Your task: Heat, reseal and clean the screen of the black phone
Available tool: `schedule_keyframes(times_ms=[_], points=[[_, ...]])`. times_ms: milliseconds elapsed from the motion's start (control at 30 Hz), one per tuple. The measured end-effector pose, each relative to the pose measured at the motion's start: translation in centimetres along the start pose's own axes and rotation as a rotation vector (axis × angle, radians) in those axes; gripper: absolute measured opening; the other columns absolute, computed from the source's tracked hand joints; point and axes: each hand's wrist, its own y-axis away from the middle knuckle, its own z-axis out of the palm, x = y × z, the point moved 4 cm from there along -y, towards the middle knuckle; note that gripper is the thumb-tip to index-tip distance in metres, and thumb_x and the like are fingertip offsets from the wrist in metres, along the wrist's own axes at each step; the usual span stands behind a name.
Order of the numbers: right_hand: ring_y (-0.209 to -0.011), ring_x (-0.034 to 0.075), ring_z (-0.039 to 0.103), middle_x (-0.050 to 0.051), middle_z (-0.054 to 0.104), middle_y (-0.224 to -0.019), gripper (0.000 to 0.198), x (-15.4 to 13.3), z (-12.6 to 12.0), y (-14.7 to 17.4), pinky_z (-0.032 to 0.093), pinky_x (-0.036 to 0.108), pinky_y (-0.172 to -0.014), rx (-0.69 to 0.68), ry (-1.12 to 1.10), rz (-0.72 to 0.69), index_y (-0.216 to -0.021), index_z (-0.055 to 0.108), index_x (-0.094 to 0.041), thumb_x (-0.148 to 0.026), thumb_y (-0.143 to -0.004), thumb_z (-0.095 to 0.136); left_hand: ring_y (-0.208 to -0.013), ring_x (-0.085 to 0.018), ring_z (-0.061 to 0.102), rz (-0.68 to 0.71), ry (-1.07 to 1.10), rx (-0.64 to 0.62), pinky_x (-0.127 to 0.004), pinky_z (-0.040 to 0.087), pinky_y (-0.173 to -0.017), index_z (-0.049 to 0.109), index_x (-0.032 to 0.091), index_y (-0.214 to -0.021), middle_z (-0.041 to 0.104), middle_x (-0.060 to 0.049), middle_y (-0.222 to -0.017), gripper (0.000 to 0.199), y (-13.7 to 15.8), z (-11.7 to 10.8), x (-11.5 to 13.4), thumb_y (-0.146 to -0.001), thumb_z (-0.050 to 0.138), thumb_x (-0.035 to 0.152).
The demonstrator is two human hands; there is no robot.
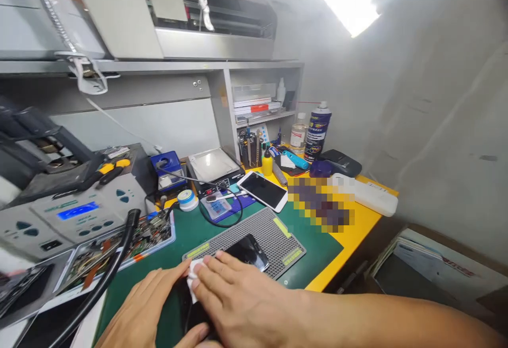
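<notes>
From my remote seat I see two bare hands close together, low in the view, over a green work mat (317, 261). The right hand (242, 292) holds a white wipe (193, 279) under its fingertips, fingers stretched out rather than fisted, against a glossy dark item (196, 313). This item lies between the hands, near the bottom edge. The left hand (145, 303) borders it on the other side, index fingertip beside the wipe and thumb reaching in underneath; I cannot tell whether it grips the item or just rests against it. Just beyond the right hand's knuckles, a black phone (252, 253) lies on a grey textured pad (248, 229). To do this pressing well, I judge the left hand should steady the item by its edges, while the right spreads light, even pressure through a flat fold of wipe, so no bare fingertip touches the shiny surface. Much is covered: the right hand hides most of the wipe, its own thumb and part of the phone, so I cannot say whether phone and dark item touch. The item's lower end is hidden too, both wrists run towards the frame's edge, and a pixelated patch (319, 202) masks something on the yellow tabletop (371, 208).
</notes>
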Motion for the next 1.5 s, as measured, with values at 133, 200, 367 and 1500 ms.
schedule_keyframes(times_ms=[133,200,367,1500], points=[[-0.150,0.031,0.031,0.021,0.034,-0.160,0.064,1.8,-2.2,3.4,0.026,0.044,-0.126,-0.149,-0.151,0.196,-0.153,0.041,-0.004,-0.042,-0.102,0.046,-0.115,-0.031,0.065,-0.144,0.022,-0.118,-0.047,0.058,-0.095,0.047,0.027,-0.136,0.068,-0.008,-0.123,0.064,-1.1,-1.9,2.0,-0.081,0.072,0.047],[-0.150,0.033,0.030,0.019,0.032,-0.160,0.061,2.8,-2.7,4.4,0.028,0.051,-0.124,-0.223,-0.089,0.232,-0.153,0.042,-0.005,-0.040,-0.103,0.044,-0.121,-0.032,0.061,-0.206,0.070,-0.223,-0.052,0.053,-0.103,0.044,0.025,-0.141,0.064,-0.010,-0.130,0.068,-1.7,-2.3,2.6,-0.082,0.072,0.046],[-0.150,0.035,0.028,0.021,0.030,-0.159,0.064,1.2,-1.9,1.9,0.028,0.052,-0.123,-0.239,-0.134,0.156,-0.152,0.042,-0.003,-0.042,-0.102,0.045,-0.129,-0.034,0.051,-0.300,0.205,-0.362,-0.059,0.042,-0.112,0.040,0.020,-0.147,0.057,-0.015,-0.137,0.076,-2.3,-2.8,3.0,-0.081,0.071,0.043],[-0.084,0.024,0.078,0.015,0.079,-0.105,0.036,4.9,-2.9,-0.6,0.065,0.034,-0.076,0.560,-0.109,0.334,-0.123,0.068,-0.011,-0.010,-0.095,0.046,-0.131,-0.028,0.057,-0.723,1.157,0.293,-0.043,0.042,-0.114,0.049,0.018,-0.137,0.064,-0.014,-0.136,0.061,-9.3,-0.4,7.1,-0.094,0.054,0.061]])
